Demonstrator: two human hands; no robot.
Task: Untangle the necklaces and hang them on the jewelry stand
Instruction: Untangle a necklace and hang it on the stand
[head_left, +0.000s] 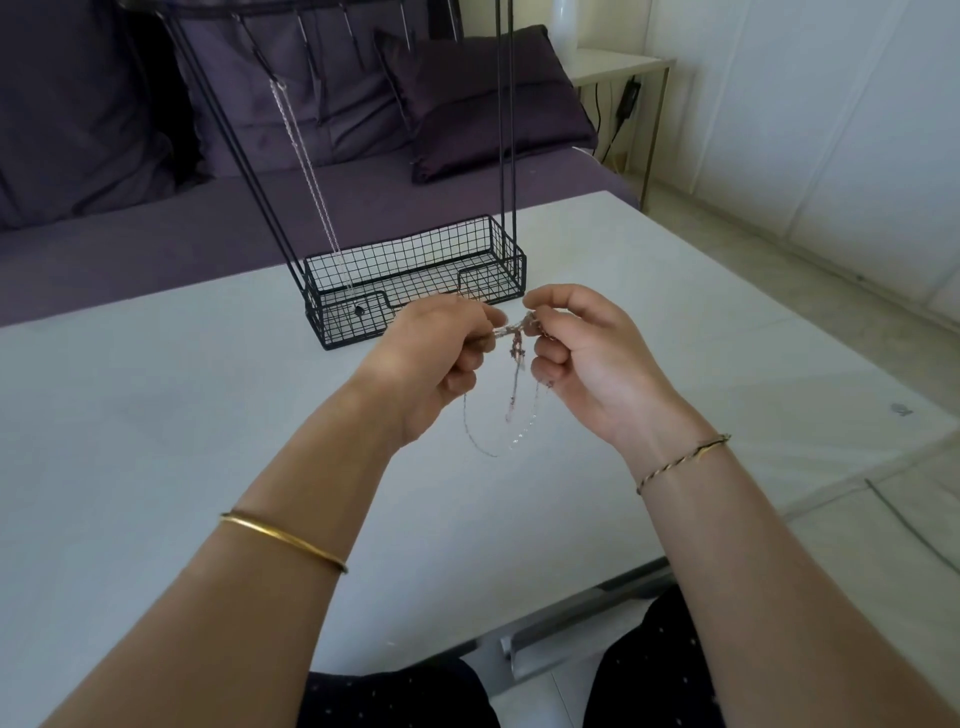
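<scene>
Above the table (156, 415), the left hand (431, 358) and right hand (582, 353) pinched the tangled necklaces (517, 343), loops dangling between them. Toward the far edge stood the jewelry stand (415, 280), one silver chain (306, 171) hanging on it.

I can read no text, label, brand or number anywhere in my view. A small dark mark (901, 409) on the white table (156, 415), at about three o'clock, is too small to make out.
</scene>
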